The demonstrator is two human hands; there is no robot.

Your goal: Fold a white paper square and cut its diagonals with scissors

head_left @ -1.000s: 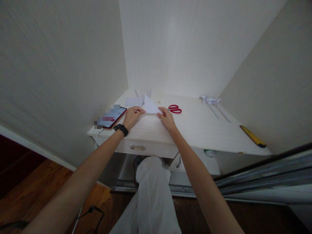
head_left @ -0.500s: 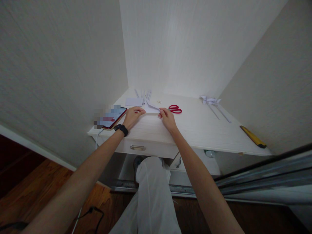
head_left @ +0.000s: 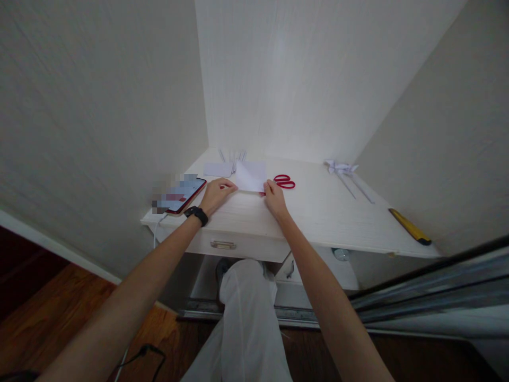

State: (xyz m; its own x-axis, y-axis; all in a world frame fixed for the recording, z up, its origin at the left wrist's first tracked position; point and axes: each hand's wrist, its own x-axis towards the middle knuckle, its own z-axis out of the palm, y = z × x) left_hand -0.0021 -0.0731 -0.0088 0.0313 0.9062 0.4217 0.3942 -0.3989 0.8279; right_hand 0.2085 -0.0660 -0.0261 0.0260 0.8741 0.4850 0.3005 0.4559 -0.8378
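A white sheet of paper lies on the white desk, spread out as a square. My left hand, with a black watch on its wrist, pinches the sheet's near left corner. My right hand pinches its near right corner. Red-handled scissors lie just to the right of the paper, close to my right hand.
A red-cased phone on a white cable lies at the desk's left edge. Another white sheet and paper strips lie behind. A folded paper piece with sticks and a yellow utility knife sit to the right. A drawer handle is below.
The paper stood up as a folded triangle a second ago; now it lies opened out as a flat square. Both hands stayed at its near corners. The view shifted slightly downward.
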